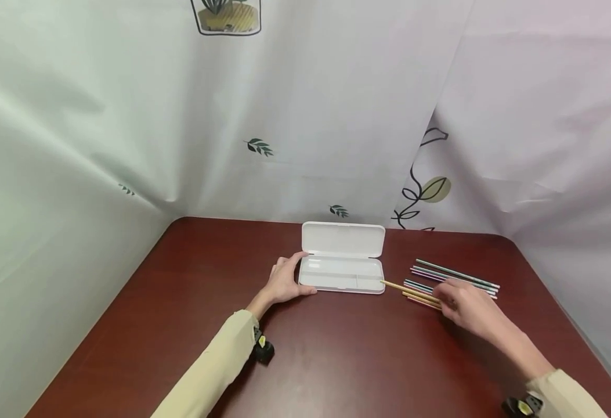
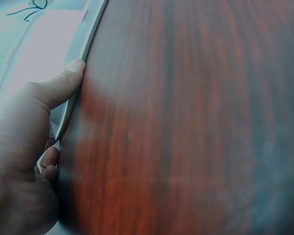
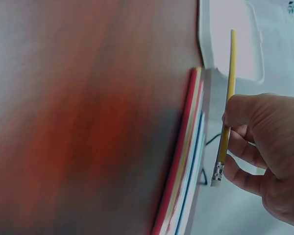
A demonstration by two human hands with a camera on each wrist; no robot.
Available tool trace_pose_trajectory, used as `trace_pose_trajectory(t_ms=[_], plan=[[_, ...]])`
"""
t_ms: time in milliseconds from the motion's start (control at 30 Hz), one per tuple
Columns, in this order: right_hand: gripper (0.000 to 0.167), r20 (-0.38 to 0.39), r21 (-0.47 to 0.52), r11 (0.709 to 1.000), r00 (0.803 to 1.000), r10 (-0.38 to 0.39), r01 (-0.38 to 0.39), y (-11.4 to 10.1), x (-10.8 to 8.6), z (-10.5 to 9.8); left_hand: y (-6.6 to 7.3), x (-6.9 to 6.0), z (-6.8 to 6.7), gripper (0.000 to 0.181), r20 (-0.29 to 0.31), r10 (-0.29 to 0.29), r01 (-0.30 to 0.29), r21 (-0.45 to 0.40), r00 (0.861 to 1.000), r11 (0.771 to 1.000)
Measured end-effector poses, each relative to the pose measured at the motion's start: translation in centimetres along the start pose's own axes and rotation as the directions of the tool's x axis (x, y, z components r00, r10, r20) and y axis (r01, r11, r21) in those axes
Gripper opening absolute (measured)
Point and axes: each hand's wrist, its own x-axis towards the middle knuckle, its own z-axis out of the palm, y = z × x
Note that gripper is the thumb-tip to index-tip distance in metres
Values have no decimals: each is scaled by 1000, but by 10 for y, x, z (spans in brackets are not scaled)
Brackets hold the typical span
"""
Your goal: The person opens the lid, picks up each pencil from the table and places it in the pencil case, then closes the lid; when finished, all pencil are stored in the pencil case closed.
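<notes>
A white pencil case [image 1: 343,239] lies open at the back middle of the table, its lid folded back and its tray showing divided compartments. My left hand [image 1: 282,283] holds the case's left end, with the thumb along the front edge and the other fingers at the side and back. A yellow pencil [image 3: 229,93] with a metal band and pale eraser is pinched between thumb and fingers of my right hand [image 1: 467,305]. In the head view its far tip is at the case's right end. Several coloured pencils [image 1: 454,274] lie beneath and beyond the right hand.
The brown wooden table [image 1: 305,354] has a glossy surface. Behind it and along its sides hangs a pale printed curtain [image 1: 336,116]. Dark wrist cameras [image 1: 264,349] sit on both sleeves.
</notes>
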Motion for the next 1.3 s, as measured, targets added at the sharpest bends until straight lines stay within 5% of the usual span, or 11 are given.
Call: trace_pose_trajectory(t_ms=[533,1100,1300], plan=[[20,147,64,997,989,20,-30,-11,76,23,6,10,-8,92,-10,-8,8,8,1000,1000],[17,226,100,995,974,2,-25,-30,113,49,2,3,-2,91,-27,32,-32,13,999,999],[16,239,121,992,971,-12,-18,-37,125,56,2,1,-1,92,-4,-10,10,-8,1000,1000]])
